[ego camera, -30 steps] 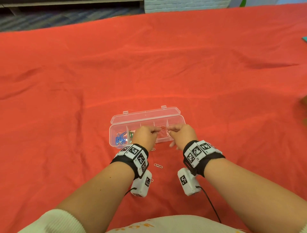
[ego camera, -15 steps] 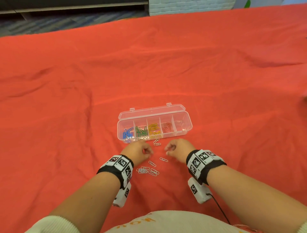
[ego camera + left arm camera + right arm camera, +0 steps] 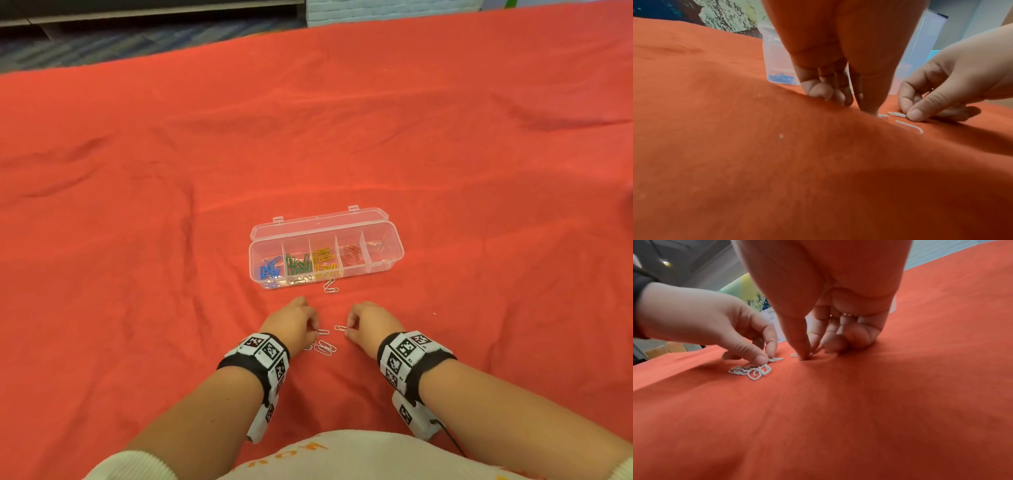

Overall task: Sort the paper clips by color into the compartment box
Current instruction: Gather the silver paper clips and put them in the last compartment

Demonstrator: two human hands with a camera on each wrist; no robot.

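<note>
The clear compartment box (image 3: 381, 268) lies open on the red cloth, holding blue (image 3: 270, 268), green (image 3: 298, 263), yellow (image 3: 324, 261) and red clips (image 3: 350, 257) in separate compartments. In front of it my left hand (image 3: 317, 330) pinches a white paper clip (image 3: 323, 331) against the cloth. My right hand (image 3: 347, 329) pinches another white clip (image 3: 340, 328). The right wrist view shows my right thumb pressing down on that clip (image 3: 794, 354), and the left hand (image 3: 766, 357) on its clip (image 3: 777, 359). Both clips still lie on the cloth.
A small pile of white clips (image 3: 324, 348) lies between my wrists, also visible as a pile of white clips (image 3: 751, 370) in the right wrist view. Two more white clips (image 3: 330, 286) lie by the box's front wall. Red cloth (image 3: 479, 171) covers everything around.
Both hands have drawn back from over the box toward me and come down on the loose white clips. Each now has fingertips on one clip.
</note>
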